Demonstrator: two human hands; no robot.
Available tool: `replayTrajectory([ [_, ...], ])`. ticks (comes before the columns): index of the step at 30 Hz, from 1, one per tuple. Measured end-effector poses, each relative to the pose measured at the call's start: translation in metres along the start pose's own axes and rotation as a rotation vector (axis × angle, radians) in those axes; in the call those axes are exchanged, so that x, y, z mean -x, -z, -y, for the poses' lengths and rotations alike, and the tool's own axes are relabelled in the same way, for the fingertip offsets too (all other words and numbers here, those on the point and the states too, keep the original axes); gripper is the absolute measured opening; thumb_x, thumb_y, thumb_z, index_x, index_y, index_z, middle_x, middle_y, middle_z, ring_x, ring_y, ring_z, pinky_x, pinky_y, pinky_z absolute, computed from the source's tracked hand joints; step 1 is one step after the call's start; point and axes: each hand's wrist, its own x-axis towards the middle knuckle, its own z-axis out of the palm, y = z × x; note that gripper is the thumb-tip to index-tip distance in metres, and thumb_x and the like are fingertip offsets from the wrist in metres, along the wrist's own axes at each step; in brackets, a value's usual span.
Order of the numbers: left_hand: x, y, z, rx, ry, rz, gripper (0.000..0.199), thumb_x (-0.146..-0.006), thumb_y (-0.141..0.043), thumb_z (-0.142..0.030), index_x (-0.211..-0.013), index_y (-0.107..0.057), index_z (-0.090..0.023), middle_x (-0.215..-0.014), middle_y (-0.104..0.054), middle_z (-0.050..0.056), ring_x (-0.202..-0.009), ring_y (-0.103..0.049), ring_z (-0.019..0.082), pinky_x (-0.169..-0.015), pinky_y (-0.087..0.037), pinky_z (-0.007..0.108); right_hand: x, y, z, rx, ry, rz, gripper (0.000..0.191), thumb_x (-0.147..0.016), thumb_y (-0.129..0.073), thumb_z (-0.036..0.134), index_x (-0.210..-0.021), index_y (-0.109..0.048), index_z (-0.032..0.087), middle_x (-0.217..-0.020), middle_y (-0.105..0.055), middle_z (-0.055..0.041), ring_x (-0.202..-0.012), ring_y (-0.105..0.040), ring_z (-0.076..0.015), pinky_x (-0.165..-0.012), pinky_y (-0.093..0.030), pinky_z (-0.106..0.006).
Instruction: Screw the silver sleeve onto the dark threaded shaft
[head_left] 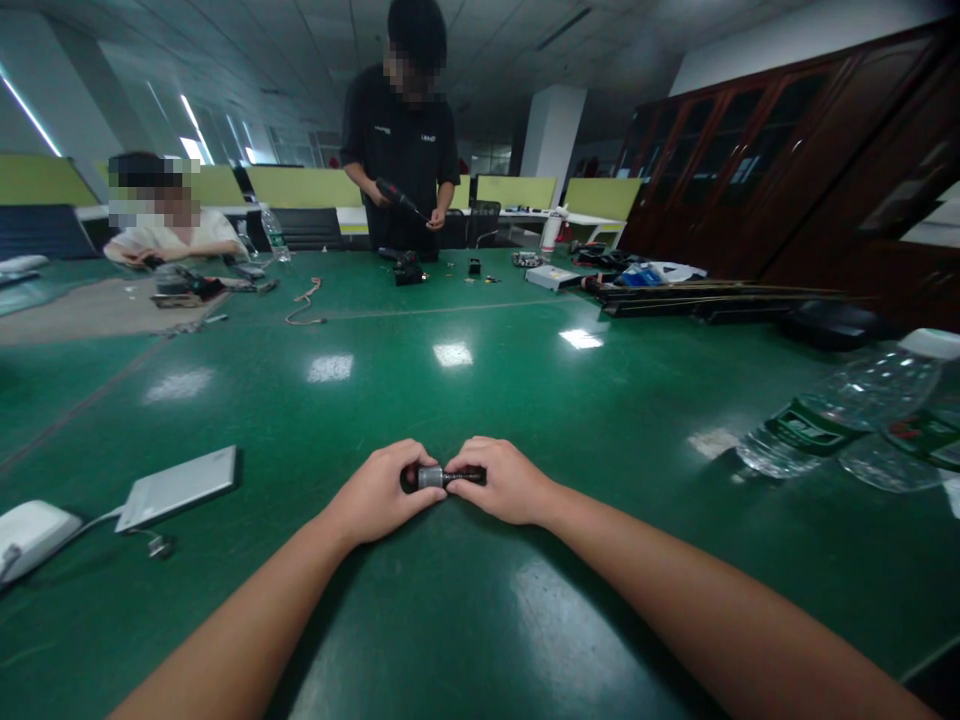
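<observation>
My left hand (382, 490) is closed round a short cylinder (431, 477) with a grey metallic band and a dark end. From its right side runs a thinner dark shaft (454, 477), which looks ridged. My right hand (511, 482) pinches this shaft between thumb and fingers, close to the left hand's fingertips. Both hands are low over the green table (450, 400), and the piece lies level between them. The fingers hide part of it, so I cannot tell its exact kind or whether it is one part or two.
Water bottles (814, 425) stand on the right. At left lie a silver flat box (180, 487) and a white device (34, 540) with a cable. Across the table, one person (401, 150) holds a power drill (401, 198); another person (176, 235) sits at far left. Dark strips (675, 297) lie back right.
</observation>
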Motion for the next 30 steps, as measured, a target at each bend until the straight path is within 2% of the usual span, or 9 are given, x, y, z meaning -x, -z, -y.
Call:
replayTrajectory([
  [7, 0.000, 0.000, 0.001, 0.025, 0.004, 0.010, 0.018, -0.081, -0.069, -0.032, -0.091, -0.064, -0.017, -0.084, -0.062, 0.002, -0.076, -0.058, 0.017, -0.068, -0.043, 0.027, 0.000, 0.002, -0.001, 0.009, -0.010, 0.004, 0.013, -0.081, -0.070, 0.021, -0.093, -0.074, 0.016, -0.080, -0.068, -0.0043, -0.078, -0.060, -0.0159, -0.072, -0.045, -0.027],
  [30, 0.001, 0.001, 0.004, 0.007, -0.009, 0.001, 0.022, -0.082, -0.069, -0.036, -0.092, -0.064, -0.018, -0.084, -0.062, 0.003, -0.076, -0.058, 0.018, -0.069, -0.044, 0.028, 0.006, 0.013, -0.005, 0.044, -0.012, 0.032, 0.011, -0.081, -0.070, 0.021, -0.091, -0.074, 0.018, -0.079, -0.068, -0.0033, -0.078, -0.060, -0.0164, -0.076, -0.045, -0.029],
])
